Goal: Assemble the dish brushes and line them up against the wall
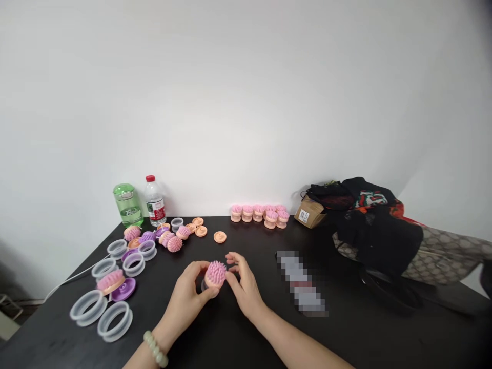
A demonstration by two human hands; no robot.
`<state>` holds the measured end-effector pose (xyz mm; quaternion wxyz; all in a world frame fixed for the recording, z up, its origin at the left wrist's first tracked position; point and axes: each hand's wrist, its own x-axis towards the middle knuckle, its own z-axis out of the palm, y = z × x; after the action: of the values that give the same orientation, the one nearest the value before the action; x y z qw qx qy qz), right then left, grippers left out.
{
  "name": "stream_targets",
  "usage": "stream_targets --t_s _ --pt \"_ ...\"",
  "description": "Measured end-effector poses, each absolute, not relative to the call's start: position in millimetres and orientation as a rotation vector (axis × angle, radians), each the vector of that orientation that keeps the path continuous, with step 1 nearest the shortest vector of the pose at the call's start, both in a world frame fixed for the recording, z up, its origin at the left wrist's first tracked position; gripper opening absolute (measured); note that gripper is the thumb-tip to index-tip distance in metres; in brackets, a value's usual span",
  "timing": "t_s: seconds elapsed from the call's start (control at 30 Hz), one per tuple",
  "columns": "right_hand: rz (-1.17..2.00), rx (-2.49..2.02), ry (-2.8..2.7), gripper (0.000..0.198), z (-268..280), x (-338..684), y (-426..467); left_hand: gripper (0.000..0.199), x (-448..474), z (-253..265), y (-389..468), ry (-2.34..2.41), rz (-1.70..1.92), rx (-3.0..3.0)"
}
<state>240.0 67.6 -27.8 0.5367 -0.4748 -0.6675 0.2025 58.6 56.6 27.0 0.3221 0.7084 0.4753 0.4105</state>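
My left hand [188,291] is closed around a pink-bristled scalp brush [216,273] with a peach rim, thumb in front and fingers behind. The bristles face up, and something greyish shows at the brush's left side, mostly hidden by the fingers. On the brush's right is my right hand [248,289], its fingers apart and curved. The thumb tip comes close to the rim; I cannot tell whether it touches. Farther back lies a loose peach disc [220,237]. Similar pink-and-peach brushes [271,219] stand grouped upright by the wall.
At left lie clear rings [115,322], a purple disc [123,289], several loose brush heads [175,244] and peach discs [201,231]. Behind them stand a green bottle [128,206] and a red-capped bottle [155,202]. A blurred-out item [302,284], small box [309,211] and bag [442,251] occupy the right.
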Motion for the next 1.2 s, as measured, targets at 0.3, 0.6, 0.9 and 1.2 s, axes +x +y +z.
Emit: stream_targets --t_s 0.3,0.6,0.9,1.2 --pt "0.277 -1.371 -1.547 0.039 -34 226 158 0.051 55 21 63 0.937 1.281 1.048" --pt "0.2 -1.412 -1.726 0.022 -23 209 179 0.053 48 30 62 0.854 1.283 0.785" --pt "0.275 -1.272 -1.826 0.053 -24 231 122 0.05 47 27 66 0.827 1.314 0.695" --pt "0.409 -1.136 -1.829 0.066 -14 236 59 0.048 58 23 56 0.821 1.131 0.883"
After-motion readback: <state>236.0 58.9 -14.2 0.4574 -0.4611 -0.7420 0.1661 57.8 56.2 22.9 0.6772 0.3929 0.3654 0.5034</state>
